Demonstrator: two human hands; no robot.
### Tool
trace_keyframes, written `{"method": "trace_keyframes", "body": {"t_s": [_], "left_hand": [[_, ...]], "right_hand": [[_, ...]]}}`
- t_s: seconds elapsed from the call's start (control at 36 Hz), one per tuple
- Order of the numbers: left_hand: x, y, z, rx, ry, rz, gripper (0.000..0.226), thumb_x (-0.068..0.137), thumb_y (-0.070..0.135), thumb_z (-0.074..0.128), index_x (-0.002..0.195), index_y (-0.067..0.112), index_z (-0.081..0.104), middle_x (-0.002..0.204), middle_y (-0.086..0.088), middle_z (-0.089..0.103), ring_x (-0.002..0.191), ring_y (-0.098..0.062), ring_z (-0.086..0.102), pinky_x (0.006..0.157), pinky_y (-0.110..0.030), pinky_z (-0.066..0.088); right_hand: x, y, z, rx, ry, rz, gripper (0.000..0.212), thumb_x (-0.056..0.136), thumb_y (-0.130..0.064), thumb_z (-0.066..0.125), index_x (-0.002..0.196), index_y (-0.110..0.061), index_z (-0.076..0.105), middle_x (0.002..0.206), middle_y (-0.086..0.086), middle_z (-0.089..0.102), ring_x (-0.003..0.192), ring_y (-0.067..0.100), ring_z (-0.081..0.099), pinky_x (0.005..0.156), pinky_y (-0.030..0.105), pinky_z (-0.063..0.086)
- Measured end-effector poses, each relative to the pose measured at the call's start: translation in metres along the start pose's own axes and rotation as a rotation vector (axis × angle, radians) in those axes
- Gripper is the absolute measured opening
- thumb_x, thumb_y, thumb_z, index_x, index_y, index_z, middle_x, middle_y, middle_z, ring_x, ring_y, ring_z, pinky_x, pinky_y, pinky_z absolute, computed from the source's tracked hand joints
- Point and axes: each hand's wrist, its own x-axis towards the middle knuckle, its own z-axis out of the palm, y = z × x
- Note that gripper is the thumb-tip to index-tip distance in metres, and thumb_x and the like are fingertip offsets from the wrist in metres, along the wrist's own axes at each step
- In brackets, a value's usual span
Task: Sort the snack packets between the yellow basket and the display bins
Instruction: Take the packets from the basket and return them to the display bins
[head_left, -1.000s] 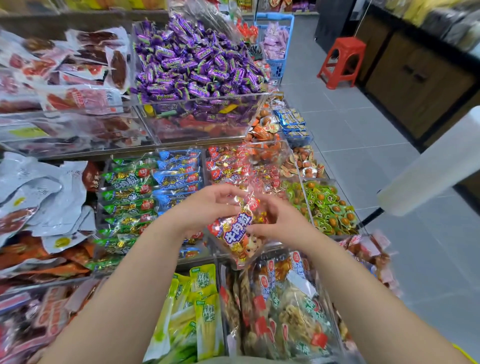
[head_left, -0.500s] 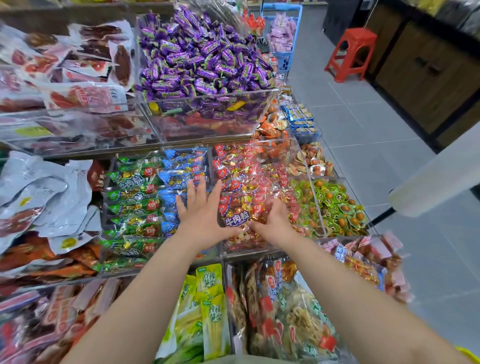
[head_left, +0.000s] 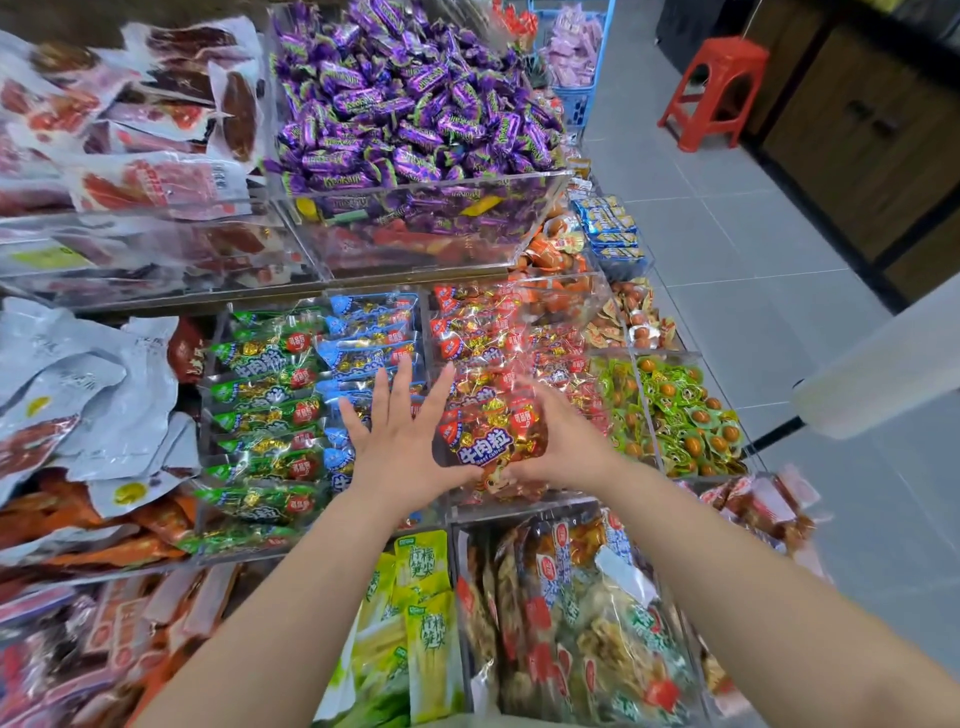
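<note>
A red snack packet (head_left: 491, 434) with white and blue lettering lies on the pile in the clear display bin of red packets (head_left: 519, 332). My left hand (head_left: 402, 436) has straight, spread fingers and touches the packet's left edge with its thumb side. My right hand (head_left: 566, 441) rests against the packet's right side with its fingers curved over it. The yellow basket is out of view.
A bin of green and blue packets (head_left: 270, 415) sits to the left, purple candies (head_left: 410, 104) fill a bin above, and green-wrapped snacks (head_left: 675, 410) lie to the right. Lime bamboo-shoot packs (head_left: 415, 613) stand below. A red stool (head_left: 711, 88) stands on the tiled floor.
Both hands carried the red packet from chest height forward and down into the red-packet bin. My left hand let go and spread its fingers flat.
</note>
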Motion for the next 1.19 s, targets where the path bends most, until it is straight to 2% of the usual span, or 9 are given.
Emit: {"method": "trace_keyframes", "body": {"t_s": [0.14,0.31,0.47,0.56,0.64,0.78,0.92,1.06,1.19], "left_hand": [[0.011,0.008,-0.002,0.109,-0.096,-0.050,0.126,0.053,0.092,0.052,0.146,0.042,-0.017,0.157,0.010,-0.025,0.145,-0.028,-0.023,0.103,-0.071,-0.014],[0.010,0.007,-0.004,0.229,-0.102,0.035,0.116,0.055,0.094,0.044,0.149,0.030,0.020,0.160,0.013,0.005,0.148,-0.022,-0.009,0.100,-0.078,-0.002],[0.021,-0.003,-0.002,0.318,-0.082,0.021,0.129,0.041,0.104,0.007,0.149,0.034,0.011,0.158,0.007,-0.022,0.143,-0.028,-0.026,0.101,-0.076,-0.006],[0.034,-0.005,-0.004,0.327,-0.098,0.012,0.127,0.041,0.102,0.009,0.148,0.035,0.012,0.158,0.007,-0.021,0.142,-0.028,-0.028,0.100,-0.078,-0.003],[0.035,-0.006,-0.004,0.344,-0.097,0.037,0.123,0.042,0.099,0.012,0.147,0.034,0.019,0.160,0.008,-0.013,0.142,-0.028,-0.028,0.099,-0.078,-0.001],[0.026,-0.008,-0.002,0.308,-0.106,0.084,0.118,0.037,0.103,0.011,0.134,0.041,0.035,0.161,0.011,-0.006,0.145,-0.024,-0.021,0.100,-0.076,-0.008],[0.031,-0.007,-0.010,0.243,-0.144,0.056,0.114,0.044,0.102,0.014,0.142,0.044,0.022,0.160,0.011,-0.012,0.145,-0.023,-0.023,0.101,-0.076,-0.009],[0.024,-0.012,-0.005,0.195,-0.079,0.011,0.124,0.041,0.102,0.015,0.129,0.041,-0.047,0.158,0.004,-0.024,0.144,-0.022,-0.027,0.104,-0.070,-0.013],[0.020,-0.013,0.000,0.193,-0.028,0.000,0.117,0.040,0.103,0.010,0.126,0.047,-0.046,0.157,-0.002,-0.027,0.144,-0.027,-0.027,0.104,-0.070,-0.014]], "right_hand": [[0.002,0.003,0.002,0.068,-0.076,0.092,0.111,0.059,-0.049,0.083,0.143,-0.037,0.012,0.146,-0.005,0.030,0.129,0.010,0.034,0.103,0.026,0.026],[-0.001,0.003,0.022,0.173,-0.051,0.163,0.119,0.046,-0.066,0.078,0.136,-0.045,0.003,0.138,-0.004,0.039,0.122,0.011,0.043,0.100,0.027,0.036],[0.009,0.002,0.029,0.130,0.039,0.151,0.113,0.042,-0.077,0.069,0.130,-0.053,0.003,0.141,-0.006,0.035,0.123,0.010,0.039,0.106,0.035,0.036],[0.017,-0.003,0.026,0.180,0.063,0.145,0.104,0.048,-0.068,0.075,0.125,-0.055,0.007,0.129,-0.010,0.041,0.118,0.010,0.043,0.102,0.033,0.037],[0.018,-0.002,0.027,0.236,0.041,0.140,0.116,0.053,-0.058,0.081,0.138,-0.040,0.004,0.139,-0.001,0.041,0.129,0.018,0.042,0.107,0.041,0.037],[0.008,0.008,0.029,0.179,-0.054,0.210,0.127,0.043,-0.076,0.071,0.137,-0.045,-0.008,0.153,0.003,0.022,0.138,0.022,0.027,0.108,0.031,0.027],[0.016,0.004,0.018,0.339,-0.090,0.245,0.131,0.049,-0.068,0.076,0.143,-0.036,-0.008,0.153,-0.003,0.004,0.142,0.022,0.013,0.113,0.037,0.020],[0.030,-0.001,0.004,0.502,0.157,0.222,0.127,0.052,-0.061,0.080,0.140,-0.048,-0.010,0.157,-0.009,-0.004,0.143,0.019,0.008,0.112,0.045,0.016],[0.046,-0.008,0.005,0.475,0.072,0.161,0.116,0.058,-0.063,0.077,0.144,-0.048,0.002,0.157,-0.012,0.010,0.142,0.014,0.017,0.109,0.042,0.023]]}}
